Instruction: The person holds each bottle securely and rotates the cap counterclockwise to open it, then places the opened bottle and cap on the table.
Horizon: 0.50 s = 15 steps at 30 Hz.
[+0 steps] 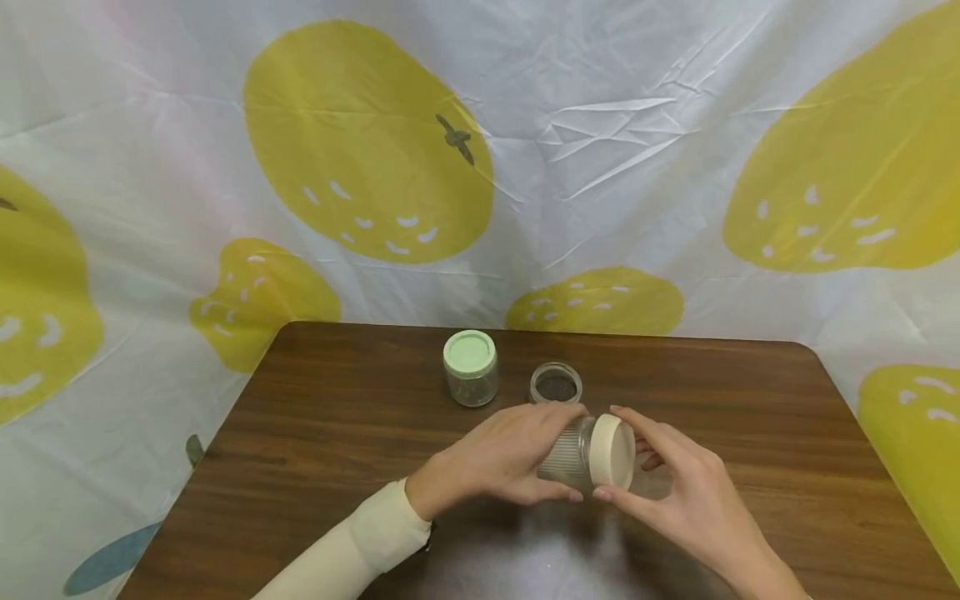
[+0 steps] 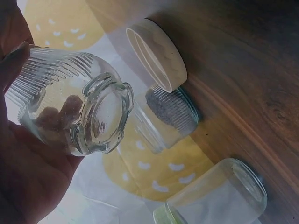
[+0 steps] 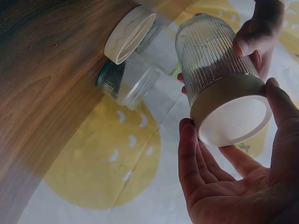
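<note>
A clear ribbed glass jar [image 1: 564, 456] lies on its side in the air above the table, its cream lid [image 1: 612, 452] facing right. My left hand [image 1: 517, 450] grips the glass body, thumb below and fingers over the top; the jar's lobed base shows in the left wrist view. The thumb and fingers of my right hand [image 1: 686, 483] pinch the lid's rim from opposite sides. Close behind the hands stands an open glass jar [image 1: 556, 384] with dark contents. Against it leans a second cream lid [image 3: 130, 35], hidden behind the hands in the head view.
A glass jar with a pale green lid [image 1: 470, 368] stands to the left of the open jar. The brown wooden table [image 1: 337, 417] ends at a white cloth [image 1: 600, 167] printed with yellow fruit.
</note>
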Each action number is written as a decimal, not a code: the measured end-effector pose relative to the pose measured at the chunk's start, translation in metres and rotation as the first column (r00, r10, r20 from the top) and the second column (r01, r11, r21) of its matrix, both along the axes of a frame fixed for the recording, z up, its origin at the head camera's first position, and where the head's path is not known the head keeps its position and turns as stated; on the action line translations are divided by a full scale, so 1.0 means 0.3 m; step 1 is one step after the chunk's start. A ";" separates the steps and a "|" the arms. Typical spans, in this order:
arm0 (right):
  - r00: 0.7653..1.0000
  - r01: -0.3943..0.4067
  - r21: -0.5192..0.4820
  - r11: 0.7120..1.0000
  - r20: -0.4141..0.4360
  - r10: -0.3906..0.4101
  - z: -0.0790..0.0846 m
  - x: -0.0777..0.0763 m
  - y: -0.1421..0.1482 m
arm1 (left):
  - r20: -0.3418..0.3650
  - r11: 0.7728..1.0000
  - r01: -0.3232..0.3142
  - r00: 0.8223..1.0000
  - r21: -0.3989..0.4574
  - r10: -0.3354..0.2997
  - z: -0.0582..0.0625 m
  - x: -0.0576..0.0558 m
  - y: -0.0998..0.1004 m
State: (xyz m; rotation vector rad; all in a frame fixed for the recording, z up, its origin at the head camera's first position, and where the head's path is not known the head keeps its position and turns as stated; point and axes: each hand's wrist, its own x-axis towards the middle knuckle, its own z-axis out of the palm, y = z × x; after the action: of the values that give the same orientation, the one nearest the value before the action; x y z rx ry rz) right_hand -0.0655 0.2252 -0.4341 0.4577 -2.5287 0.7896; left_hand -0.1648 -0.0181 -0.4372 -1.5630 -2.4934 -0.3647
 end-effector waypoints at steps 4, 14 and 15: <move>1.000 -0.001 -0.015 1.000 0.006 0.001 0.000 0.003 0.001 | -0.009 1.000 0.001 1.000 0.006 -0.001 0.000 -0.005 0.000; 1.000 0.020 -0.065 0.998 0.021 -0.019 -0.004 0.011 0.019 | 0.033 0.999 -0.022 0.999 0.033 0.021 -0.006 -0.009 0.004; 1.000 0.024 -0.069 0.997 0.020 -0.023 -0.004 0.013 0.021 | 0.042 0.999 -0.024 0.999 0.038 0.023 -0.006 -0.008 0.004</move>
State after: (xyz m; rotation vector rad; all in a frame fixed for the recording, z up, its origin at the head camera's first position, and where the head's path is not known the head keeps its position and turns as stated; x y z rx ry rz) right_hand -0.0616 0.2314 -0.4354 0.3988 -2.5111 0.8734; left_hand -0.1671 -0.0168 -0.4390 -1.5254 -2.5178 -0.4432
